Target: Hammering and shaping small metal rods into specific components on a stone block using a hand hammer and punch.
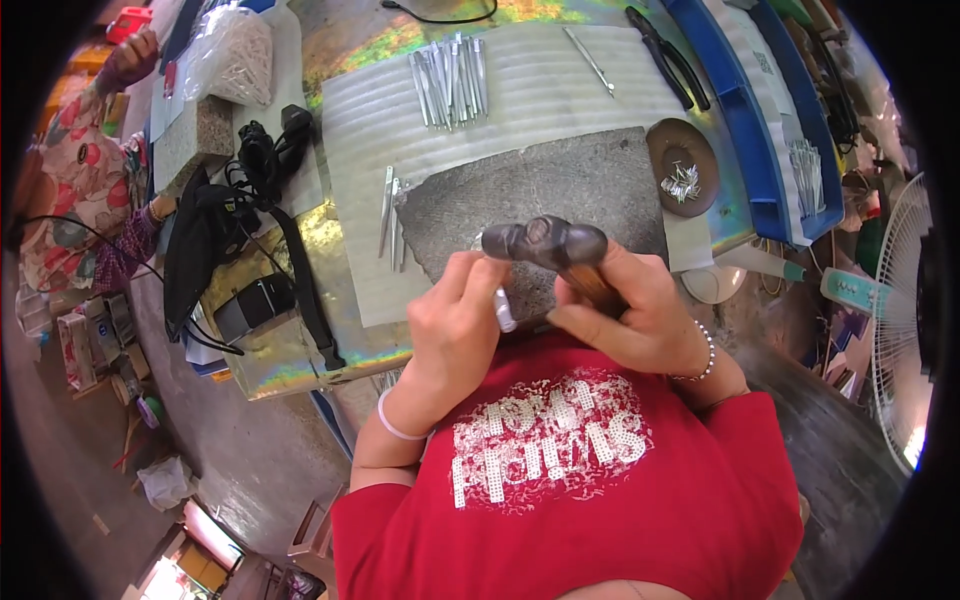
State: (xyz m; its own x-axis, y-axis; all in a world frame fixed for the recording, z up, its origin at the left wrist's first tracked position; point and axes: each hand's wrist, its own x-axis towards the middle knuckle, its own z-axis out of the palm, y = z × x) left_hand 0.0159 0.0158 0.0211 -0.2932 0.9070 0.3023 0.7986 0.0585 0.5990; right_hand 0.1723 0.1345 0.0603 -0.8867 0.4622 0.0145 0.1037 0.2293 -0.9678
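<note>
My right hand [630, 310] is closed round the wooden handle of a hammer [545, 240], whose dark metal head hangs over the stone slab [590, 170]. Close beside it, my left hand [450, 315] pinches a slim silver metal piece [505, 310]; its upper end is hidden behind the hammer head and my fingers. Left of the slab lie a few flat silver rods [388, 220]. Beyond the slab a bundle of similar metal rods [450, 85] rests on white foam sheeting [540, 75]. A brown dish [695, 140] at the slab's right holds small silver pins [682, 182].
Pliers [668, 58] and a single thin rod [590, 62] lie at the far right. Blue trays [745, 130] line the right edge, near a fan [900, 320]. A black bag with straps [205, 235] lies left. Another person's hand [132, 55] shows far left.
</note>
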